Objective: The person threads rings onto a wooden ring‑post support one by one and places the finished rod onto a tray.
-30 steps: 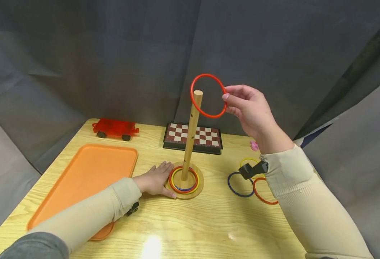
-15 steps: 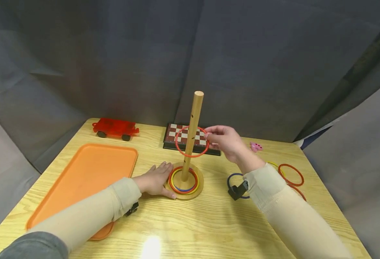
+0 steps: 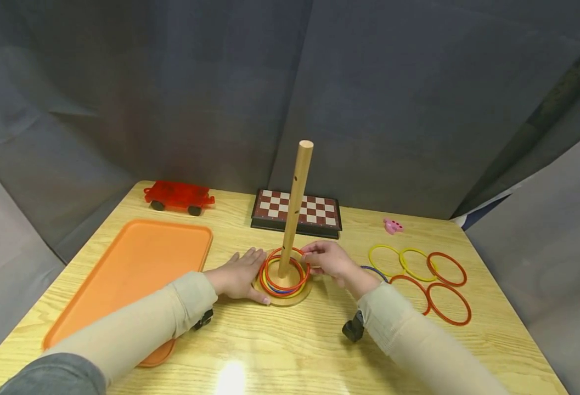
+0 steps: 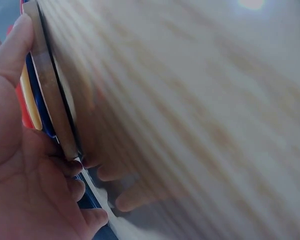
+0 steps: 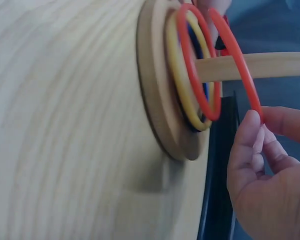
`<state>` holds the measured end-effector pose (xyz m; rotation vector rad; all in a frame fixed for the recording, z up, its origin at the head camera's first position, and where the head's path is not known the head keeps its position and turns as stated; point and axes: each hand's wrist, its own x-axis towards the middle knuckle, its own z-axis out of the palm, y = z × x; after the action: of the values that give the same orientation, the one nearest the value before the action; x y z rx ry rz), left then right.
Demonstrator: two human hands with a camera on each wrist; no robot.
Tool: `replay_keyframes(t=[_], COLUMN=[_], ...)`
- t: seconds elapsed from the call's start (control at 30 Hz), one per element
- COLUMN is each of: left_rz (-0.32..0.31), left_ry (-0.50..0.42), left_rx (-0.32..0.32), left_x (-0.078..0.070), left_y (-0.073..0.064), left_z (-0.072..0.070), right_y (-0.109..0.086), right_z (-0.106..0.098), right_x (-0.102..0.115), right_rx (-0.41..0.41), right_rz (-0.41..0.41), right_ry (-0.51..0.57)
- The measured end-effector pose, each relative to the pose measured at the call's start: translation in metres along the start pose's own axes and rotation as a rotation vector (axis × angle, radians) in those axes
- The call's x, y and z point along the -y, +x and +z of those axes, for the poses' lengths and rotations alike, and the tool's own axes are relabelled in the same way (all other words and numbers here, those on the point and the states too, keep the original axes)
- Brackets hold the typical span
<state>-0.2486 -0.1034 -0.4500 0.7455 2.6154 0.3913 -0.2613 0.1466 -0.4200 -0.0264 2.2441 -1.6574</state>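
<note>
A wooden peg (image 3: 296, 203) rises from a round wooden base (image 3: 297, 299) on the table. My left hand (image 3: 237, 274) rests flat against the base's left edge, its fingers extended and its thumb (image 4: 16, 42) on the rim. With thumb and fingertips, my right hand (image 3: 330, 260) pinches a red ring (image 5: 241, 62) at its right side. That ring encircles the peg low down, tilted, just above the stacked rings. In the right wrist view, the stack round the peg's foot has another red ring (image 5: 186, 55), a yellow ring (image 5: 175, 75) and a blue ring, partly hidden.
Several loose rings lie on the right, among them a yellow ring (image 3: 371, 258), a red ring (image 3: 465, 312) and a partly covered blue ring (image 3: 376, 270). A chessboard (image 3: 321, 211), red toy wagon (image 3: 178, 196) and pink piece (image 3: 393, 225) stand behind. An orange tray (image 3: 144, 258) is left.
My right hand has brought the red ring down from the peg's top to near its foot, with the peg through it. The left hand has stayed on the base.
</note>
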Motion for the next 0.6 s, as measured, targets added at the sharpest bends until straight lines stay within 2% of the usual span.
replay_keyframes(t=[0.37,0.6], left_rz=[0.022,0.020], left_ry=[-0.027,-0.022], left_rx=[-0.012,-0.017], left_x=[-0.001,0.001], left_y=[-0.002,0.000], left_z=[0.000,0.002], right_y=[-0.003,-0.008], right_z=[0.006,-0.013], right_x=[-0.010,-0.010], right_rx=[0.020,0.017], right_rz=[0.024,-0.013], right_ry=[-0.038,-0.058])
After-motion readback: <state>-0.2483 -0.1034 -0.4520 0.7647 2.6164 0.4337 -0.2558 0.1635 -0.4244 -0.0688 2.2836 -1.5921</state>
